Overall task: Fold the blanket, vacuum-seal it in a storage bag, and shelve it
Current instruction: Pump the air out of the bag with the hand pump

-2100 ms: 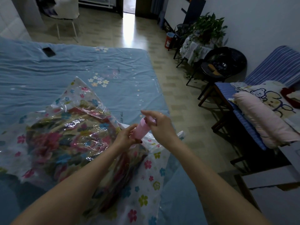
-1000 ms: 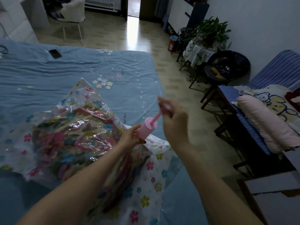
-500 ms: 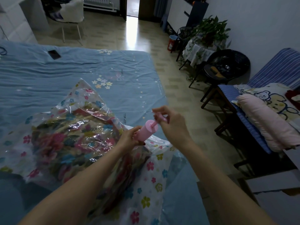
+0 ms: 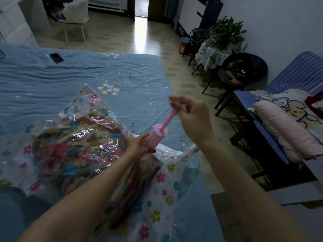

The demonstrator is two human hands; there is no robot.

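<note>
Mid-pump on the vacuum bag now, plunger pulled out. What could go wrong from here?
1. Only the left hand braces the pink pump; the angled pull by the right hand may tip it off the storage bag.
2. That bag overhangs the bed edge and could slide toward the floor.

Right hand [image 4: 193,117] motion-blurred

One storage bag [image 4: 83,154], one pump [image 4: 156,137], two hands [image 4: 138,145] [image 4: 194,117]

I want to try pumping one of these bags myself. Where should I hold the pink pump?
Probably as here: the left hand wraps the pump barrel low from the side, steadying it; the right hand pinches the thin plunger rod's top end from above, since it slides along the barrel's axis.
</note>
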